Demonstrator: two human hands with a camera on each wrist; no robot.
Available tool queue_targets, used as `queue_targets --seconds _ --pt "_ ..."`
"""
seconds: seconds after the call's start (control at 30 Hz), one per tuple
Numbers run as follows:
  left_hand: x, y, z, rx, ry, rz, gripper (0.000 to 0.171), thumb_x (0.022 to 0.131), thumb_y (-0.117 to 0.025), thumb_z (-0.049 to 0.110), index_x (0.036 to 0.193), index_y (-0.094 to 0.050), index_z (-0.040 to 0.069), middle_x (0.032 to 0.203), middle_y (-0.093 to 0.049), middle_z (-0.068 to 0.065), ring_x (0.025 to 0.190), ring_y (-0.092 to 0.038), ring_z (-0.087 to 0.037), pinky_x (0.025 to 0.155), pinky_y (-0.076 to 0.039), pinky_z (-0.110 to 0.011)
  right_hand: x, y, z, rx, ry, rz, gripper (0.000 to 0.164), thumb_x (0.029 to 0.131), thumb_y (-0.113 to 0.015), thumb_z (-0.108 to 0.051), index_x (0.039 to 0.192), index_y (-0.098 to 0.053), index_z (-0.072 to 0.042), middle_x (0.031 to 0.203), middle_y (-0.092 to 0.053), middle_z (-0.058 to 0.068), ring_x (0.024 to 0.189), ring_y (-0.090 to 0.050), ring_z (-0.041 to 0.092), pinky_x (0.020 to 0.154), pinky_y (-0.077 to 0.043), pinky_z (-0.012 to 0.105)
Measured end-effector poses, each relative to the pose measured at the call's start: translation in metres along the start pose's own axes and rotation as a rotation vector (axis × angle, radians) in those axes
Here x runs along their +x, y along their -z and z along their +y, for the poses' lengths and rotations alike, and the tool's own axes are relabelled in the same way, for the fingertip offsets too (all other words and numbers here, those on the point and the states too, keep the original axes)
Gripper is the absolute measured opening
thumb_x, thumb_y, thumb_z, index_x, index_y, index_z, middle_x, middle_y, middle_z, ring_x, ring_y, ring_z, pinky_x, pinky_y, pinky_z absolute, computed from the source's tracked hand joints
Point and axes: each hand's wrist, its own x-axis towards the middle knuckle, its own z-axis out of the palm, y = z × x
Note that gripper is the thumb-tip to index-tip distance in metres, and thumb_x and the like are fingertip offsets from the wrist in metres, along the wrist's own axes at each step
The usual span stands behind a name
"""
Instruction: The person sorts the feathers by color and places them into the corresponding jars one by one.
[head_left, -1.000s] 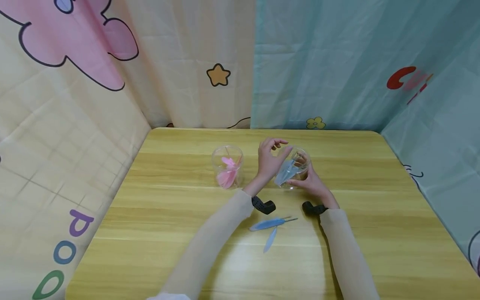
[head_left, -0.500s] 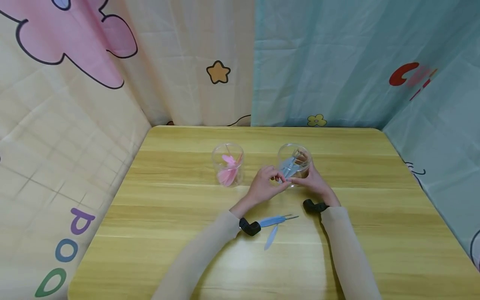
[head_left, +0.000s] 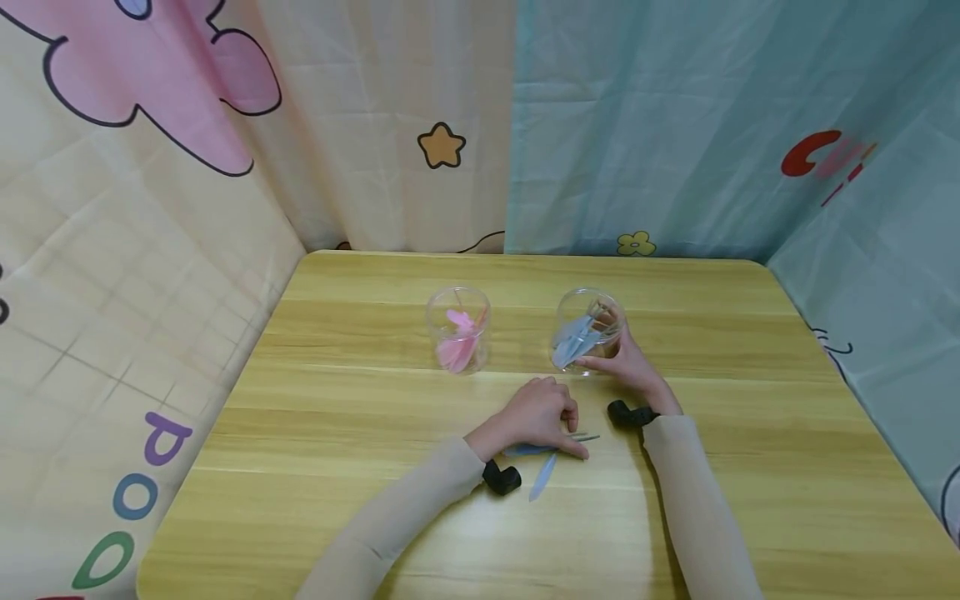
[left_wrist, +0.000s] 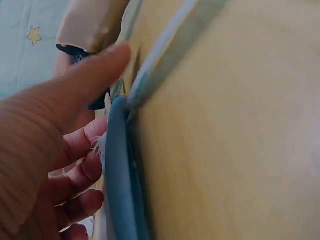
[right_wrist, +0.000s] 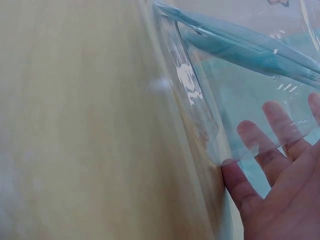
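My left hand point(head_left: 534, 414) hovers low over blue feathers point(head_left: 528, 450) lying on the wooden table. Its thumb and fingers are apart, with the quills near the gap between them; in the left wrist view a blue feather point(left_wrist: 119, 165) lies beside the fingertips, and no grip on it shows. A paler blue feather point(head_left: 543, 477) lies just below. My right hand point(head_left: 628, 360) holds a clear plastic cup point(head_left: 587, 297) from its right side, fingers around the wall. Inside this cup lean several light blue feathers point(head_left: 574, 340); the right wrist view shows a blue feather point(right_wrist: 240, 45) through the wall.
A second clear cup point(head_left: 459, 293) with pink feathers point(head_left: 457, 352) stands to the left of the held cup. The wooden table point(head_left: 337, 333) is bordered by printed curtains point(head_left: 375, 125) at the back and sides.
My left hand has moved from the right cup's rim, down past its near side, to the feathers on the table. The right hand still holds the cup in about the same place.
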Motion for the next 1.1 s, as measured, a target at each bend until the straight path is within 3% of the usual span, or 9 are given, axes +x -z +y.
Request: queue_targets --seconds 0.3,0.53,0.73,0.9,1.1 --pt "-0.002 -0.002 -0.001 -0.027 0.021 -0.010 0.026 0.077 -0.072 0.054 0.066 -0.063 0.032 0.072 -0.049 0.019 0.071 -0.043 -0.003 0.068 -0.034 -0.020 -0.001 0.000 -0.001 0.003 -0.016 0.001 0.095 0.078 -0.070 0.011 0.148 -0.008 -0.005 0.145 -0.022 0.027 0.132 -0.022 0.043 0.103 -0.019 0.059" --pt "-0.006 0.003 -0.008 -0.171 0.062 0.008 0.020 0.080 -0.072 0.048 0.072 -0.069 0.030 0.072 -0.053 0.020 0.070 -0.046 0.000 0.067 -0.036 -0.018 -0.001 -0.001 -0.002 0.000 -0.019 0.005 0.095 0.078 -0.070 0.012 0.147 -0.008 -0.005 0.145 -0.022 0.027 0.132 -0.022 0.043 0.104 -0.017 0.059" --pt "-0.005 0.020 -0.013 -0.293 0.139 0.064 0.020 0.081 -0.071 0.047 0.076 -0.069 0.029 0.076 -0.055 0.018 0.068 -0.048 -0.002 0.061 -0.038 -0.019 0.000 -0.001 -0.002 -0.017 0.004 0.008 0.095 0.077 -0.071 0.012 0.146 -0.009 -0.003 0.144 -0.023 0.029 0.131 -0.023 0.045 0.104 -0.016 0.061" --pt "0.005 0.040 -0.016 -0.471 0.141 0.210 0.020 0.082 -0.073 0.042 0.079 -0.068 0.022 0.075 -0.056 0.012 0.069 -0.048 -0.008 0.061 -0.039 -0.021 0.001 0.000 -0.001 -0.012 0.016 -0.001 0.096 0.077 -0.072 0.011 0.146 -0.007 -0.002 0.144 -0.022 0.029 0.131 -0.022 0.045 0.103 -0.018 0.061" --pt "0.027 0.069 -0.015 -0.640 0.094 0.480 0.015 0.085 -0.073 0.027 0.082 -0.068 0.013 0.080 -0.059 0.006 0.078 -0.050 -0.015 0.071 -0.042 -0.028 0.001 0.002 0.002 0.004 0.017 -0.020 0.095 0.079 -0.070 0.011 0.147 -0.006 -0.005 0.145 -0.021 0.030 0.129 -0.026 0.044 0.101 -0.027 0.052"
